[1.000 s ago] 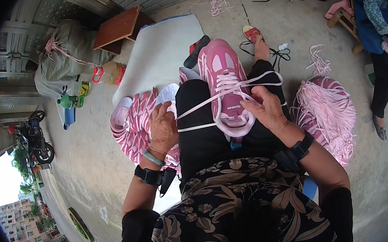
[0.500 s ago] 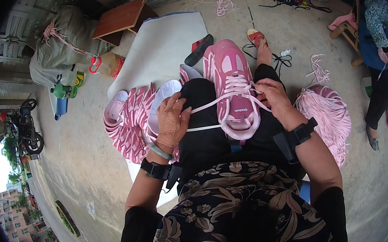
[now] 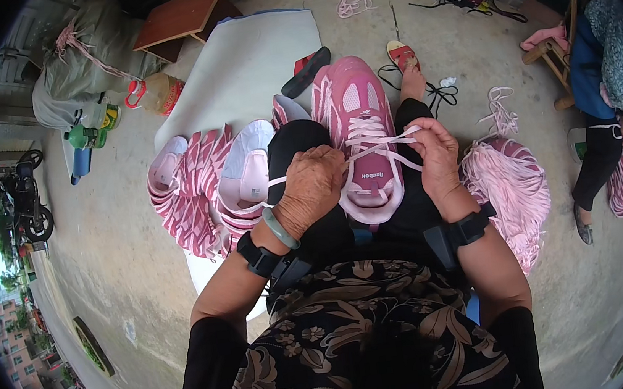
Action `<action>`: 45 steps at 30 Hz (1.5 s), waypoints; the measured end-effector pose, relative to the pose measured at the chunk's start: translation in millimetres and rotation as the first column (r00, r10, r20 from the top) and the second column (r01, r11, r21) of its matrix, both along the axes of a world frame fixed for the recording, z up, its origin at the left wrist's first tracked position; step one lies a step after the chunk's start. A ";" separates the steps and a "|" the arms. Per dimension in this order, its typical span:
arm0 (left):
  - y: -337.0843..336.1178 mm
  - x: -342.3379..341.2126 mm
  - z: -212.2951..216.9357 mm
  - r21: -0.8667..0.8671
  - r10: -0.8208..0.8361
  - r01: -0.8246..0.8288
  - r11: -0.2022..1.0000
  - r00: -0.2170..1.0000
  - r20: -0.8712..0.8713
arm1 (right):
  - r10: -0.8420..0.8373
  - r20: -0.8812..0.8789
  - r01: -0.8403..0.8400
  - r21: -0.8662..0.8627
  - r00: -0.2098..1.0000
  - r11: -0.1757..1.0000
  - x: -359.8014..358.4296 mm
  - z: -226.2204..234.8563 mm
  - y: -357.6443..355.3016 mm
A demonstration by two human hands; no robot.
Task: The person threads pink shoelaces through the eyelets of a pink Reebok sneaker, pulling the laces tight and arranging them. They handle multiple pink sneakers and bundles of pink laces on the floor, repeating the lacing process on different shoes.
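Note:
A pink sneaker (image 3: 363, 104) rests on my lap, its toe pointing away from me and its heel opening toward me. White-pink shoelaces (image 3: 371, 134) run through its eyelets. My left hand (image 3: 318, 186) is at the shoe's left side, fingers closed on a lace; the lace's loose end trails out to the left past the wrist. To the right of the tongue, my right hand (image 3: 436, 151) pinches the lace between thumb and fingers, drawing it out from the eyelets. A second lace strand hangs below that hand. The left fingertips are partly hidden behind the hand.
Stacked pink shoe uppers (image 3: 196, 192) lie left of my knee. A bundle of pink laces (image 3: 507, 187) is on the ground at right. Ahead lie a white sheet (image 3: 257, 55), a wooden stool (image 3: 180, 21) and bottles (image 3: 161, 92). Another person (image 3: 612, 68) sits at far right.
My left hand has moved right, from out beside the knee to the shoe's edge. My right hand has lifted slightly, holding the lace. The whole view has shifted a little.

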State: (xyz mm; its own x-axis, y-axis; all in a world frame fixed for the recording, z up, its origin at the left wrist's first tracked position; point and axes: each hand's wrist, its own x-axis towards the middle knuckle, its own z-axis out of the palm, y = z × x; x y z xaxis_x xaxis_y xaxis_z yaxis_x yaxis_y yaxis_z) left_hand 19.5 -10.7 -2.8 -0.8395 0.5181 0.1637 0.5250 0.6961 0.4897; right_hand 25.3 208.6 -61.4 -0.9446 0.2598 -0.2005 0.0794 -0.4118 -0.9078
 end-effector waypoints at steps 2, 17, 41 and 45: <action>-4.8 0.1 -2.2 0.037 0.019 -0.020 0.999 0.999 0.037 | 0.155 0.043 -0.140 -0.253 0.987 0.957 -0.8 8.5 10.4; -39.0 16.3 44.4 -0.122 -0.107 0.086 0.989 0.977 -0.183 | 0.319 0.181 -0.313 -0.061 0.930 0.948 -1.0 26.3 11.3; -41.8 22.6 141.3 -0.316 -0.427 0.287 0.904 0.593 -0.683 | 0.797 -0.132 -0.623 0.553 0.590 0.553 1.8 100.4 -44.3; -41.3 7.6 134.5 -0.214 -0.318 0.236 0.948 0.710 -0.628 | 0.771 -0.247 -0.725 0.264 0.587 0.636 6.4 177.6 -23.4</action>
